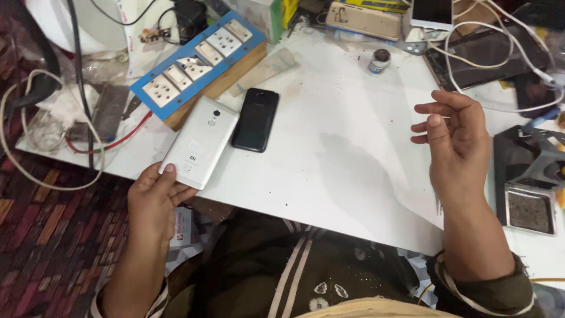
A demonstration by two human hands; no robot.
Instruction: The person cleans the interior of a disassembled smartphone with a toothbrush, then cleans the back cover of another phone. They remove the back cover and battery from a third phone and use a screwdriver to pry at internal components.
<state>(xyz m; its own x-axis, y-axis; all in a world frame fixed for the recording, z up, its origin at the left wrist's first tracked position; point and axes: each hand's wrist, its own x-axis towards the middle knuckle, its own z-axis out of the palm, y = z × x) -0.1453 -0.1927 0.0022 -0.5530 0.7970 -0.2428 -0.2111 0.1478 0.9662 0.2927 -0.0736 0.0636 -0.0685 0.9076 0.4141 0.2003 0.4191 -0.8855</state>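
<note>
Now the left hand (pixel 154 197) has its grip pinching the near end of a flat silver metal-backed phone (pixel 200 142), lying face down at the near left edge of the white bench (pixel 341 141), just beside a glossy black phone (pixel 255 119). The right hand (pixel 456 144) hovers spread, empty.

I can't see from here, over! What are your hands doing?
Left hand grips silver phone, back up, at table edge. Right hand empty, open above table. Black phone lies right beside silver one; socket board just behind.
</note>
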